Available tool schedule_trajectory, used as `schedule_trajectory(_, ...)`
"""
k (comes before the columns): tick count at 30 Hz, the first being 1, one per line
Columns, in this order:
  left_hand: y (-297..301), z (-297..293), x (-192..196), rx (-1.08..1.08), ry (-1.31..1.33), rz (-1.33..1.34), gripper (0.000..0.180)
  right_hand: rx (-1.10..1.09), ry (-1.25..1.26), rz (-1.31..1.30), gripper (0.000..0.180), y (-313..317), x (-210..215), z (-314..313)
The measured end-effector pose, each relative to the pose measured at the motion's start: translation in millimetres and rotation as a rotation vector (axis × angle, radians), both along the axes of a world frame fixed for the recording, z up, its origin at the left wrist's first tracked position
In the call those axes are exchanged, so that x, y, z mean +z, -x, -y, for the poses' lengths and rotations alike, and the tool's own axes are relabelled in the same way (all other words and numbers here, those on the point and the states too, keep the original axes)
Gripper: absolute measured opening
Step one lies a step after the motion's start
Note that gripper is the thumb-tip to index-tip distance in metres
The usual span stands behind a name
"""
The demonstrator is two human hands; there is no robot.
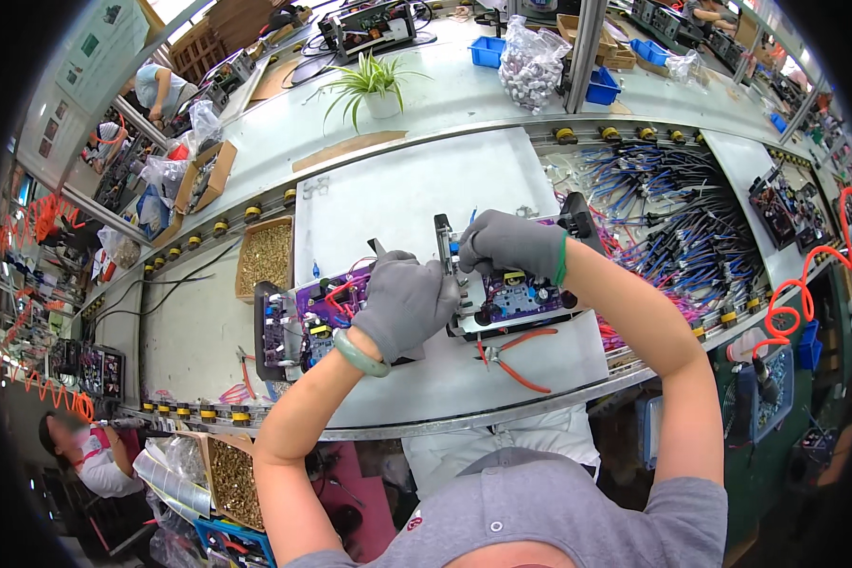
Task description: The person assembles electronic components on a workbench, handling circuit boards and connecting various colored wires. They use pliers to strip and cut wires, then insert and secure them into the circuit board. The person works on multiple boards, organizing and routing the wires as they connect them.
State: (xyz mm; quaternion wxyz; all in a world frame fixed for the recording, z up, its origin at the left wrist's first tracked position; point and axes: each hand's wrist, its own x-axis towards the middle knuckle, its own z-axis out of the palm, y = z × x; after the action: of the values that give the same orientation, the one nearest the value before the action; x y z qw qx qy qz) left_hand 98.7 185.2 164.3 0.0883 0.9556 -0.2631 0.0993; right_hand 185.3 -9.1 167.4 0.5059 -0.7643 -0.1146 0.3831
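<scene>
Both my hands wear grey gloves and meet at the upright end panel point(443, 237) of a circuit-board unit point(525, 298). My left hand point(407, 301), a green bangle at its wrist, is closed against the panel's left side; what its fingers hold is hidden. From the right, my right hand point(516, 244) reaches over the board, fingers pinched together near the panel's inner side; I cannot make out what is in them. A second unit with a purple circuit board point(322, 308) and red wires lies left, partly under my left forearm. Orange-handled pliers point(519, 360) lie in front of the right unit.
At the right lies a big heap of black and blue cables point(677, 213). A box of small brass-coloured parts point(265, 256) stands left, near another pair of pliers point(246, 372). A potted plant point(379, 99) sits on the far shelf. A red coiled hose point(805, 284) hangs at right.
</scene>
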Motion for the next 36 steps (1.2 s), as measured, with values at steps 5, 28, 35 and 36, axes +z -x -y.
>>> schedule_trajectory(5, 2, 4, 10, 0.071, -0.015, -0.126, 0.028, -0.077, 0.062, 0.197, 0.018, 17, -2, -7)
schedule_trajectory(28, 9, 5, 14, 0.145, 0.081, -0.099, 0.025, 0.113, 0.543, 1.646, 0.038, 126, -34, 51)
schedule_trajectory(35, 7, -3, 9, 0.034, 0.155, -0.064, 0.023, -0.021, 0.083, 1.363, 0.029, 166, -27, 83)
schedule_trajectory(36, 8, -3, 11, 0.004, 0.158, -0.053, 0.023, -0.077, 0.016, 1.323, 0.027, 165, -21, 97)
